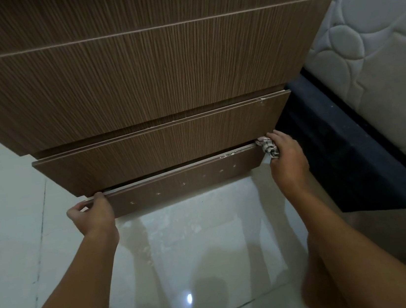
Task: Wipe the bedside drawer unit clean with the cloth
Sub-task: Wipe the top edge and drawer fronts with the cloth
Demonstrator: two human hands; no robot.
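Note:
The brown wood-grain bedside drawer unit (pixel 135 80) fills the upper part of the head view, seen from above. Its lowest drawer (pixel 175 186) stands slightly pulled out, with a pale top edge and a row of small holes on its front. My left hand (pixel 93 214) grips the left end of that drawer's top edge. My right hand (pixel 286 161) is at the drawer's right end, shut on a bunched black-and-white checked cloth (pixel 269 146) pressed against the corner.
Glossy pale floor tiles (pixel 196 245) lie below the unit, with white specks in front of the drawer. A white quilted mattress (pixel 378 58) on a dark bed base (pixel 350 147) stands close at the right. My knee (pixel 324 280) shows at the bottom right.

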